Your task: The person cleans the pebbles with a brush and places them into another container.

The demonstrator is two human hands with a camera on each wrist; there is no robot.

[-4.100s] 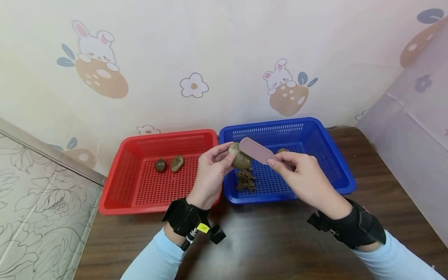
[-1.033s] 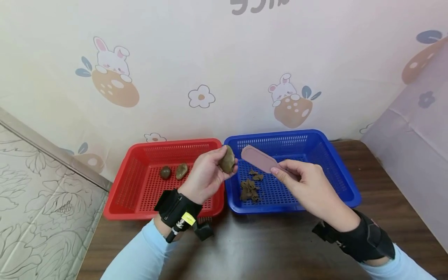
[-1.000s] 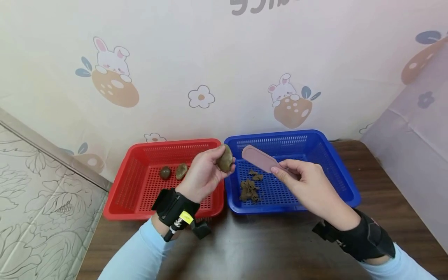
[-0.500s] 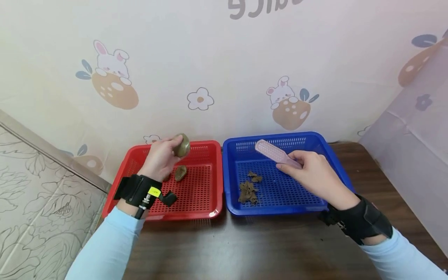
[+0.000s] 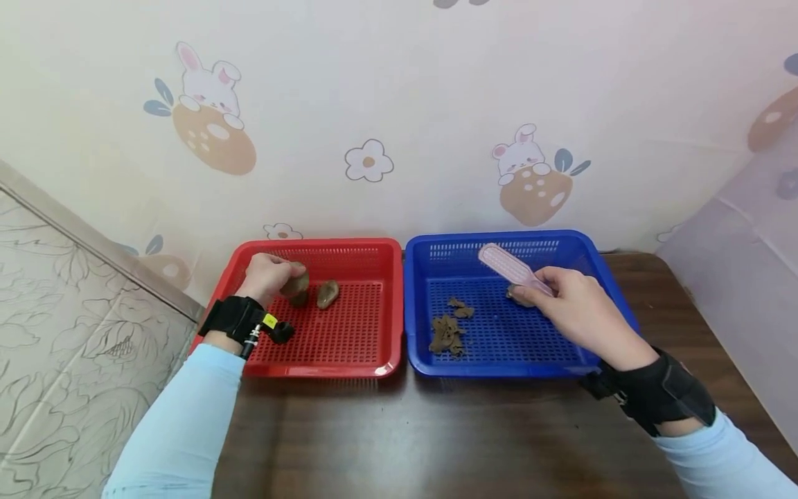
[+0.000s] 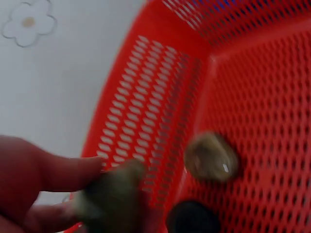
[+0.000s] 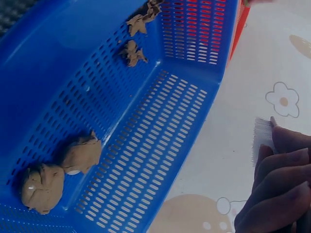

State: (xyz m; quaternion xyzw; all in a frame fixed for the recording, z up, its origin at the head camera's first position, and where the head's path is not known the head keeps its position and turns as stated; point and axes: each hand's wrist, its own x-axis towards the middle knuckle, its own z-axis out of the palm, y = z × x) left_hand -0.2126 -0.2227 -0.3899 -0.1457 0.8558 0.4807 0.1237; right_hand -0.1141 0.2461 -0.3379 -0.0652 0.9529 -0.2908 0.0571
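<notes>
In the head view my left hand (image 5: 267, 276) holds a smooth olive-brown stone (image 5: 296, 283) low over the back left of the red basket (image 5: 355, 339). The stone is blurred in the left wrist view, pinched between thumb and fingers. A small dark round stone (image 6: 192, 218) and a paler oval stone (image 5: 327, 294) lie on the mesh close by. My right hand (image 5: 576, 305) grips a small pink brush (image 5: 506, 265) by its handle above the blue basket (image 5: 499, 350). Fine bristles show in the right wrist view, facing away from the hand.
Brown mud scraps (image 5: 446, 334) lie in the blue basket's left part. Two mud-covered lumps (image 7: 43, 188) sit at its other end, partly hidden by my right hand in the head view. Both baskets stand side by side on a dark wooden table (image 5: 399, 443), against a patterned wall.
Earlier the brush touched the stone over the blue basket. My left hand has since carried the stone left and down into the red basket; my right hand has moved slightly right with the brush.
</notes>
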